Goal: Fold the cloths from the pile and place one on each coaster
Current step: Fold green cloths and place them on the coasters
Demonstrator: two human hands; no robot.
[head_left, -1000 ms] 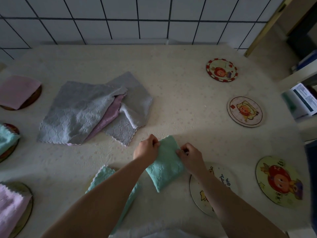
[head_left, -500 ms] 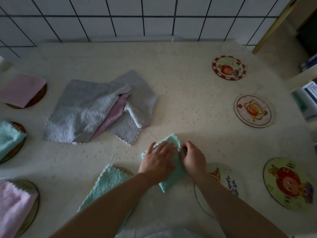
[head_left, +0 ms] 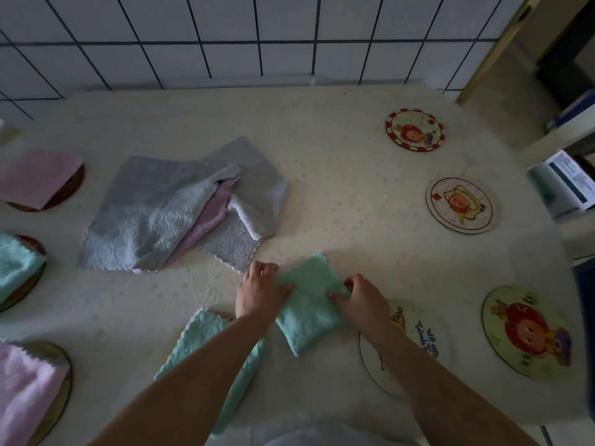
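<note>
Both hands work on one folded mint cloth lying on the table near its front edge. From the head camera, the left hand pinches the cloth's left edge, thumb on top and fingers curled under or beside it, while the right hand grips the right edge with curled fingers. The cloth sits as a narrow rectangle angled slightly, its scalloped far corner pointing away from the person.

Just right of it, partly under the right forearm, lies a pale coaster with printed lettering, bare of cloth. Three more bare coasters stand along the right side: a yellow-green coaster, a cream coaster and a red-rimmed coaster farthest away.

Left of the hands, another mint cloth rests folded, mostly hiding what is under it, with the left forearm crossing over it. The pile of grey and pink cloths lies loosely spread behind, well apart from the hands. Along the left edge, a pink cloth, a mint one and a second pink one each lie on dark round coasters.

A white tiled wall runs behind the table
</note>
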